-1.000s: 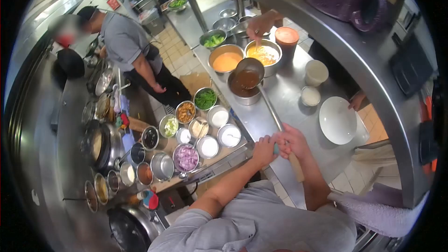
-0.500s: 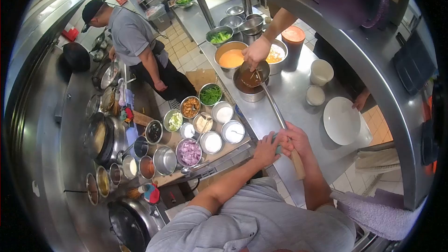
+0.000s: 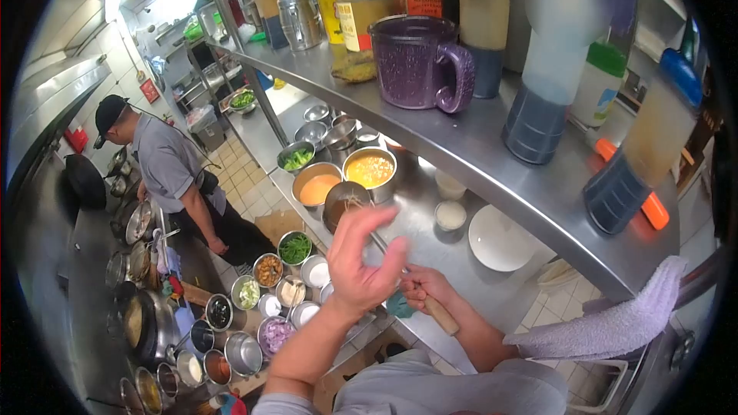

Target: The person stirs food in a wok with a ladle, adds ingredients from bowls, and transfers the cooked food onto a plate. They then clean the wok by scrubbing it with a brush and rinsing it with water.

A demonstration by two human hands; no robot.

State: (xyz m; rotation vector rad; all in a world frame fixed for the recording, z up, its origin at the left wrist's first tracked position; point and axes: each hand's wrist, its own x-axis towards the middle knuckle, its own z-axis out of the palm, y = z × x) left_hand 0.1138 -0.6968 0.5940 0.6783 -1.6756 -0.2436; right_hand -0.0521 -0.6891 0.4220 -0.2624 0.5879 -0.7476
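My right hand (image 3: 427, 287) is closed around the handle of a long ladle (image 3: 442, 317) with a wooden end. The ladle's bowl is partly hidden behind my left hand; it is over a metal pot with brown liquid (image 3: 344, 201), where thin wires like a whisk's (image 3: 355, 204) show. My left hand (image 3: 363, 265) is raised in front of the ladle, thumb and fingers apart and curved, holding nothing. Below my right hand is a piece of green cloth (image 3: 400, 306). Beside the brown pot stand a pot of orange liquid (image 3: 315, 186) and a pot of yellow soup (image 3: 370, 169).
A steel shelf (image 3: 453, 134) overhead bears a purple measuring jug (image 3: 411, 61) and several sauce bottles. Under it are a white plate (image 3: 501, 238) and a white tub (image 3: 450, 215). Bowls of ingredients (image 3: 277, 334) stand left. A co-worker (image 3: 173, 161) stands by the woks.
My view has tilted up towards the shelf. My left hand has left the ladle's handle and risen; my right hand still grips it. Another person's hand at the ladle's bowl is out of sight now.
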